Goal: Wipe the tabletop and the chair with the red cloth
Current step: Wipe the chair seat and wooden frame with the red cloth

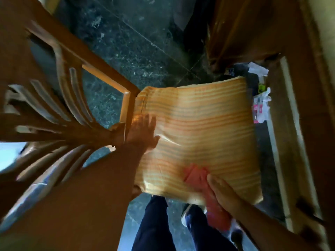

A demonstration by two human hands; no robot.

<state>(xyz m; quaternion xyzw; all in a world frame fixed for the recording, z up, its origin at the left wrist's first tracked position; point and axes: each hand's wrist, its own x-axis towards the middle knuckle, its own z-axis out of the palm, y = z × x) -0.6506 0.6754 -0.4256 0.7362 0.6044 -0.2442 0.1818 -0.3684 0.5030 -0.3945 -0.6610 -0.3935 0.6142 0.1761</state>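
A wooden chair with a slatted back (54, 113) stands below me, and its striped orange seat cushion (199, 127) fills the middle of the view. My left hand (143, 133) lies flat with fingers spread on the cushion's left edge, beside the chair's back post. My right hand (223, 194) presses the red cloth (196, 176) onto the near part of the cushion, and the cloth's loose end hangs down over the front edge. The picture is blurred by motion.
A dark green marble floor (130, 44) lies around the chair. A brown wooden table frame (299, 115) runs along the right side. Under it lie scraps of paper and packets (261, 105). My legs in dark trousers and shoes (186, 214) stand just before the seat.
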